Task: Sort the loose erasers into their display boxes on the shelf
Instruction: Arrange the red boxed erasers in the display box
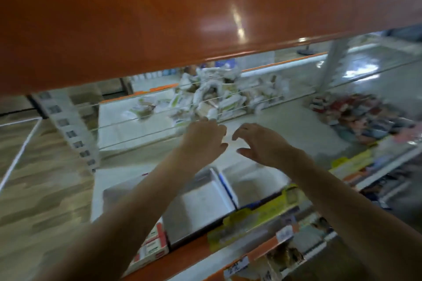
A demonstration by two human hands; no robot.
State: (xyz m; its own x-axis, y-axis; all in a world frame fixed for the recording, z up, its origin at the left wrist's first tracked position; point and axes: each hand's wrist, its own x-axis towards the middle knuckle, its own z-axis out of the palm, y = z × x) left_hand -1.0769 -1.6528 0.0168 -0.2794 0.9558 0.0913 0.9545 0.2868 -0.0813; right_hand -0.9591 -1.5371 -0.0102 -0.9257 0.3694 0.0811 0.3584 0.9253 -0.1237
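A heap of loose white-and-green wrapped erasers (212, 96) lies at the back of the white shelf (285, 125). My left hand (205, 137) reaches over the shelf with its fingertips at the near edge of the heap; the fingers look relaxed and hold nothing I can make out. My right hand (260, 141) hovers beside it, fingers loosely curled, empty. Below my forearms stand two open display boxes (205, 203) at the shelf front, the right box (253, 180) blue-edged. The frame is motion-blurred.
A pile of red and dark small packs (356, 116) lies at the shelf's right. Red-and-white boxes (153, 244) sit at the front left. The orange edge of the upper shelf (205, 29) hangs overhead. Thin wire rails (141, 116) run along the shelf's back. Yellow price strips (255, 219) line the front.
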